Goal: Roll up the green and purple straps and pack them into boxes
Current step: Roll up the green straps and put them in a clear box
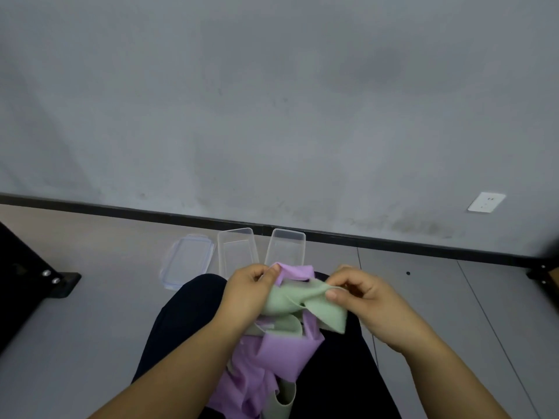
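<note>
Fingers [262, 277] of the left hand [245, 293] are curled, and the green strap [302, 300] comes out from under them; its thumb tip touches a fold of the purple strap [284, 355]. The right hand [373, 302] pinches the green strap between thumb [332, 294] and forefinger, with the other fingers loosely curled behind. Both hands are above the lap [187, 316]. The held stretch of green strap runs side to side across the lap, twisted near its middle, and its free end hangs down from the right pinch towards the right thigh. More green loops lie tangled in the purple strap, which is bunched on the lap with its long axis running from the knees back towards the body; one fold rises between the hands. Beyond the lap, on the floor [99, 237], the left box [237, 255] and right box [286, 249] lie side by side, open, with their long axes pointing away towards the wall [272, 101]. A lid [189, 258] lies just left of them.
</note>
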Tool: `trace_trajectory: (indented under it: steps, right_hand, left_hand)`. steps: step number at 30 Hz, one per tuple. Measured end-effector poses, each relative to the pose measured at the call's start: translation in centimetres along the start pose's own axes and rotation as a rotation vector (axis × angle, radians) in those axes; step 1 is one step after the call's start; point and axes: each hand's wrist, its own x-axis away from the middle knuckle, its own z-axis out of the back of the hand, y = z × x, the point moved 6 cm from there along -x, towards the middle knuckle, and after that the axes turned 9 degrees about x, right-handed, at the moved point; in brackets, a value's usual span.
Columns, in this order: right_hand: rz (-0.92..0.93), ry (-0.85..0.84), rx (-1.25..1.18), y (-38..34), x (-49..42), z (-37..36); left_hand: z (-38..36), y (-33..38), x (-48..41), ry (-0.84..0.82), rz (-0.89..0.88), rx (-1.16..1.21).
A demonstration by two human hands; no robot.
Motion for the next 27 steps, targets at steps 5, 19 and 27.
trace_trajectory:
  steps: [5, 19, 27]
  right_hand:
    - [-0.022, 0.106, -0.728, 0.4, 0.7, 2.4]
    - [-0.409, 0.240, 0.227, 3.0, 1.2, 2.6]
    - [0.038, 0.121, 0.678, 0.5, -1.1, 0.2]
  left_hand:
    - [2.0, 0.0, -0.6, 0.073, 0.033, 0.089]
    - [1.0, 1.8, 0.9, -0.064, 0.014, 0.113]
    - [1.0, 1.7, 0.7, -0.053, -0.011, 0.081]
